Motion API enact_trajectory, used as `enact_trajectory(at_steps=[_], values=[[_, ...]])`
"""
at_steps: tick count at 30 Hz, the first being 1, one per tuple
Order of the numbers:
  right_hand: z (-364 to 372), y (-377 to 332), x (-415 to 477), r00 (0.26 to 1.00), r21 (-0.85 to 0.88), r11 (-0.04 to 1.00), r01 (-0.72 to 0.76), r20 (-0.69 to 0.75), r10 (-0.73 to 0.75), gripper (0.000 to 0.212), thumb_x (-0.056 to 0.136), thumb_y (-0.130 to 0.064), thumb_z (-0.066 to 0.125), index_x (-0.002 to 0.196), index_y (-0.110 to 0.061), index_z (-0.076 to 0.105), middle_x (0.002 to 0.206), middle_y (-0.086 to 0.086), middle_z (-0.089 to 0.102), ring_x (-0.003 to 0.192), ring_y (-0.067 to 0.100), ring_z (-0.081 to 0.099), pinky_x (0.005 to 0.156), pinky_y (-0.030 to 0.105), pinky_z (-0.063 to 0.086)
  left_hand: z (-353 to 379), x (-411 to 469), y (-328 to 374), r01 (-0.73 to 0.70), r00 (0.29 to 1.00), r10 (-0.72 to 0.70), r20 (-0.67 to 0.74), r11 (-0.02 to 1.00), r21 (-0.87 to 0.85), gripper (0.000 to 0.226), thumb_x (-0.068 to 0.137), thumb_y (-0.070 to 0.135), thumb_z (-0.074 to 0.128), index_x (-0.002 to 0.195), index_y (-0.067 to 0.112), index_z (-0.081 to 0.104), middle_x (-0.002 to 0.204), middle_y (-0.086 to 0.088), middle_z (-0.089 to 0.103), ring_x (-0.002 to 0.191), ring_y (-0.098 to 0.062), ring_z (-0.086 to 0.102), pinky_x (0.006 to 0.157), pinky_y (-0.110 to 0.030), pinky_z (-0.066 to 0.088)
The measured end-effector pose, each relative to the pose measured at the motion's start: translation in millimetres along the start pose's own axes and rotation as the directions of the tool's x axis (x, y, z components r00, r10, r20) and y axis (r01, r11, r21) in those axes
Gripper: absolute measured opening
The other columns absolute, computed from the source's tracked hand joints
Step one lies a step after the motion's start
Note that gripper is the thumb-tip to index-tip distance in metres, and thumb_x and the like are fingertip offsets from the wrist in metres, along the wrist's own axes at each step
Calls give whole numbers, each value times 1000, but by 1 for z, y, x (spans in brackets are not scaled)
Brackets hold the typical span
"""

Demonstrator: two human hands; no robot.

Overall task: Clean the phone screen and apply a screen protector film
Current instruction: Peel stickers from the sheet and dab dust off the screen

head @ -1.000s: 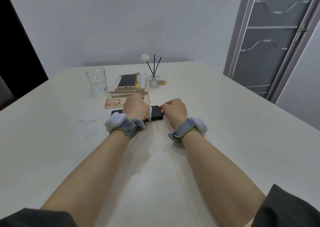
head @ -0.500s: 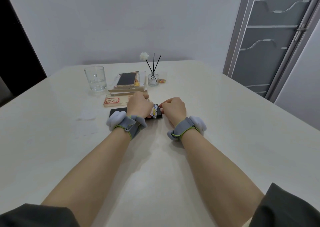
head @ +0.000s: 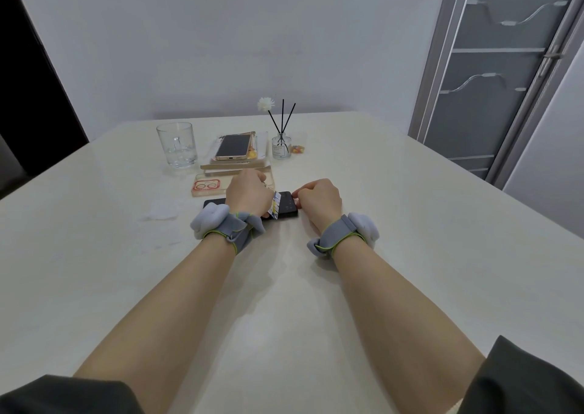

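Observation:
A black phone [head: 287, 206] lies flat on the table, screen up, lengthwise left to right. My left hand [head: 248, 195] covers its middle and is shut on a small printed card [head: 275, 205] that stands on edge across the screen. My right hand [head: 319, 198] rests at the phone's right end, fingers curled, fingertips pinching the edge. Whether a film lies on the screen cannot be told.
Behind the hands lie a clear phone case with a red camera ring [head: 207, 187], a gold phone [head: 233, 146] on stacked boxes, a drinking glass [head: 177, 144] and a reed diffuser [head: 281, 146]. A crumpled white wipe [head: 162, 210] lies left of the phone.
The card in my left hand has slid a little along the screen between the frames. My right hand stays at the phone's right end.

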State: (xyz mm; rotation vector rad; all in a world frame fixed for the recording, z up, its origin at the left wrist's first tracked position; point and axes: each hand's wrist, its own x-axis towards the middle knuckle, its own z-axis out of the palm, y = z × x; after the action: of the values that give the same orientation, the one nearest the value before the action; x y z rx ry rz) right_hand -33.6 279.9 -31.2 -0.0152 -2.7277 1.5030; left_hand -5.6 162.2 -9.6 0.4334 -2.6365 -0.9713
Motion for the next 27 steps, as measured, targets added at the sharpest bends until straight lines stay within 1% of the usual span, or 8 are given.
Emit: enact_trajectory(at_steps=[8,11,16,18,22,24,27], values=[[0,-1,1,1000,-4,1000,-4,-4,4,32,79,-6,51,97,-13,76,100,12,74,107,31,60,102,39,42,3,-1,3,-27,1000,27,0,999,16,42,87,9,53,129,11,57,130,-11,59,108,-34,62,93,-40,51],[0,-1,0,1000,-2,1000,-7,-2,7,32,80,-7,51,99,-13,76,102,12,74,108,31,60,103,39,42,5,-1,3,-32,999,32,-9,999,25,43,88,10,54,130,11,56,132,-10,58,115,-32,58,97,-38,49],[0,-1,0,1000,-4,1000,0,-1,0,32,80,-6,49,97,-12,76,100,12,74,105,31,61,102,39,42,1,0,4,-39,998,40,-43,999,31,43,88,12,56,131,12,56,135,-8,56,124,-29,52,101,-34,44],[0,-1,0,1000,-5,1000,0,2,0,32,81,-6,49,97,-11,76,100,12,74,106,31,60,102,39,42,-1,1,3,-29,998,31,-46,998,47,41,88,11,56,129,12,57,134,-9,56,121,-30,54,99,-36,46],[0,-1,0,1000,-5,1000,-1,0,1,31,80,-5,50,97,-11,76,100,12,74,105,31,60,102,39,42,-2,-1,3,-24,1000,25,-12,998,57,40,88,10,54,128,11,56,131,-12,57,108,-34,62,91,-41,53],[0,-1,1,1000,-6,1000,-1,-1,1,31,80,-6,51,97,-12,76,101,12,74,106,31,60,102,39,42,0,-2,4,-31,999,32,-10,997,71,41,88,10,54,129,11,56,130,-11,58,106,-34,63,92,-40,52],[0,-1,1,1000,-15,1000,-1,1,1,31,80,-6,51,96,-12,77,100,12,74,105,32,60,102,40,42,2,-3,5,-42,999,43,-11,997,72,41,88,11,54,130,11,56,132,-11,57,111,-33,60,95,-38,49]])
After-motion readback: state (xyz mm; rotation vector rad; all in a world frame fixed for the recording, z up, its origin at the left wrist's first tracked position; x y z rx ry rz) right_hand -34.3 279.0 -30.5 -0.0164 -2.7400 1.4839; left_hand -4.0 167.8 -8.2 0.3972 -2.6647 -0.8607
